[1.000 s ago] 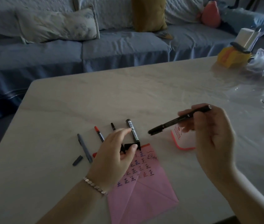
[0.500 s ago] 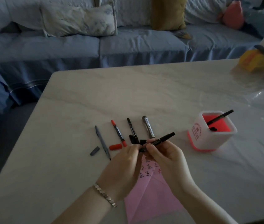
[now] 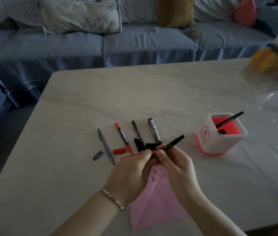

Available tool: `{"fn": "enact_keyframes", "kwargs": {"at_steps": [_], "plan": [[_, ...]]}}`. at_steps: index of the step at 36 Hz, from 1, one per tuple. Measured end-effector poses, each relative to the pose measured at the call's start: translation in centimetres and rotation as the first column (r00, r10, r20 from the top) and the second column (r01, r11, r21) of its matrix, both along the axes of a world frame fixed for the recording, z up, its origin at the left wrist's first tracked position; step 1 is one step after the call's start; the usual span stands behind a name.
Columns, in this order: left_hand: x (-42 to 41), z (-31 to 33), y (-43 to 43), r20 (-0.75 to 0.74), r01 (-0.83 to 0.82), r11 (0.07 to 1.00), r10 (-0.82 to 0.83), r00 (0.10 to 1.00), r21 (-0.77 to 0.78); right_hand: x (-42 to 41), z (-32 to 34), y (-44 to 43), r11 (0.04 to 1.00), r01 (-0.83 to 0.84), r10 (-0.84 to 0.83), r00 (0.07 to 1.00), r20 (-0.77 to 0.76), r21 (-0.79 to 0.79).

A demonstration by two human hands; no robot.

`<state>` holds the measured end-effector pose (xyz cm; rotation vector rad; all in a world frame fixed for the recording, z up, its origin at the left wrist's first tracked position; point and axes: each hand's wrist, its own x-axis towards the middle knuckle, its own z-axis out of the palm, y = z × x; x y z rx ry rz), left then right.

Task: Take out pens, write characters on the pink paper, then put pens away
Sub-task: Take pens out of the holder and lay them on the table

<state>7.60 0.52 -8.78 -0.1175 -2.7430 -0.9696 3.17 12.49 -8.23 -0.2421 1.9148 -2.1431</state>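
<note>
Both hands met above the far end of the folded pink paper (image 3: 153,206), which lay flat on the pale marble-patterned table (image 3: 152,92) with dark written characters showing between the wrists. The right hand (image 3: 177,169) pinched a slim black pen (image 3: 174,143) by its lower barrel, the capped end slanting up and away. The left hand (image 3: 131,174), with a silver link bracelet (image 3: 113,200) on its wrist, had its fingertips closed at the pen's near end; whether they gripped a cap or the pen itself could not be told.

Just beyond the paper's far edge lay a row of uncapped pens: a thick grey-black marker (image 3: 154,131), a thin black pen (image 3: 136,133), a red-tipped black pen (image 3: 123,137) and a grey pen (image 3: 106,146), with a red cap (image 3: 119,150) and a grey cap (image 3: 97,155) loose beside them. Right of the paper stood a white square pen holder with a red interior (image 3: 220,133), one black pen (image 3: 229,120) leaning in it.
</note>
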Motion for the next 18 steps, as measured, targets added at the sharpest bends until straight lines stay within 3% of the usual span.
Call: {"fn": "enact_keyframes", "kwargs": {"at_steps": [7, 10, 12, 14, 16, 18], "plan": [[0.0, 0.3, -0.1, 0.106, 0.015, 0.999, -0.019, 0.994, 0.034, -0.4, -0.3, 0.6, 0.997, -0.056, 0.056, 0.998, 0.01, -0.043], [0.0, 0.5, -0.1, 0.181, -0.065, 0.995, 0.05, 0.982, 0.079, -1.8, 0.1, 0.7, 0.991, 0.071, -0.065, 0.996, 0.058, -0.115], [0.0, 0.4, -0.6, 0.243, -0.179, 0.969, 0.134, 0.961, 0.173, -3.5, 0.3, 1.4, 0.994, 0.107, -0.106, 0.994, -0.041, 0.017], [0.2, 0.2, -1.2, 0.263, -0.243, 0.95, 0.188, 0.946, 0.195, -5.5, 0.5, 2.1, 0.955, 0.06, -0.008, 0.984, -0.176, 0.292], [0.5, 0.1, -1.7, 0.273, -0.28, 0.939, 0.221, 0.936, 0.201, -7.6, 0.4, 2.5, 0.837, 0.028, 0.114, 0.968, -0.224, 0.547], [0.9, -0.3, -2.0, 0.275, -0.313, 0.929, 0.254, 0.927, 0.197, -9.5, 0.1, 2.5, 0.717, 0.026, 0.173, 0.961, -0.214, 0.697]]}}
